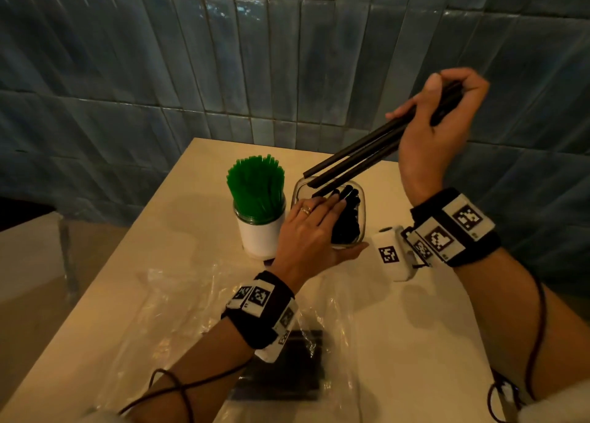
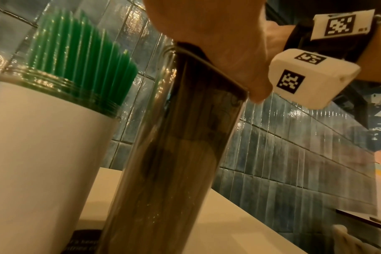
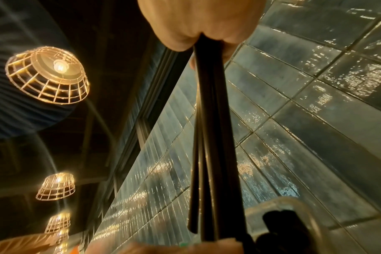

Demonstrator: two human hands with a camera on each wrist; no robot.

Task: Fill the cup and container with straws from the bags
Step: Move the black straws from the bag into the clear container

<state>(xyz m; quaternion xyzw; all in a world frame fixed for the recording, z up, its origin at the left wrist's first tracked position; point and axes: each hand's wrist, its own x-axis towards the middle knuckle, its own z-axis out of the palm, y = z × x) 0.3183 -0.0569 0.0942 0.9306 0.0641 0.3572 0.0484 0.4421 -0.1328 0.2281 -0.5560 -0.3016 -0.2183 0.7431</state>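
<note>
A white cup (image 1: 260, 236) packed with green straws (image 1: 257, 188) stands mid-table; it also fills the left of the left wrist view as the cup (image 2: 43, 154). Right beside it stands a tall clear container (image 1: 362, 213) holding black straws (image 1: 346, 228). My left hand (image 1: 332, 218) lies over its mouth, fingers straight across the straw tops and thumb along the near rim; the palm (image 2: 218, 34) rests on the container (image 2: 174, 154). My right hand (image 1: 424, 103) is raised at the right and grips three black straws (image 1: 354, 156), slanted with their lower ends just above the container's far rim.
Crumpled clear plastic bags (image 1: 178, 298) lie on the near part of the cream table (image 1: 415, 343); one bag holds a bundle of black straws (image 1: 287, 374). A blue tiled wall (image 1: 287, 55) runs behind the table. Cables trail from both wrists.
</note>
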